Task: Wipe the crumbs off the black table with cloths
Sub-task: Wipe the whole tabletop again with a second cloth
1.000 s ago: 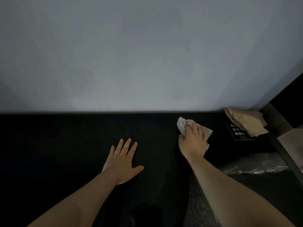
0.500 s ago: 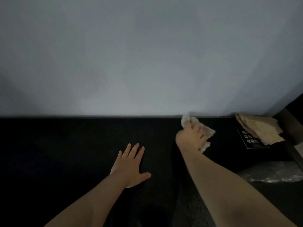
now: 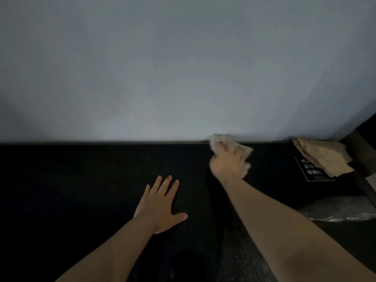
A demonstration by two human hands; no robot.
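Two bare hands are out on the black table (image 3: 81,190). Left hand (image 3: 160,206) lies flat, palm down, fingers spread, holding nothing. Right hand (image 3: 227,163) is up at the far edge, against the pale wall (image 3: 183,68), fingers curled down over a crumpled light cloth (image 3: 242,150) that pokes out above and to the right of the knuckles. Well to the right, a second tan cloth (image 3: 325,157) lies on a black sign with white lettering (image 3: 311,169). Clear plastic wrap (image 3: 341,212) lies near that corner. Crumbs: can't make them out in this dimness.

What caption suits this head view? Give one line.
Right hand presses crumpled beige cloth against black table; left hand lies flat.
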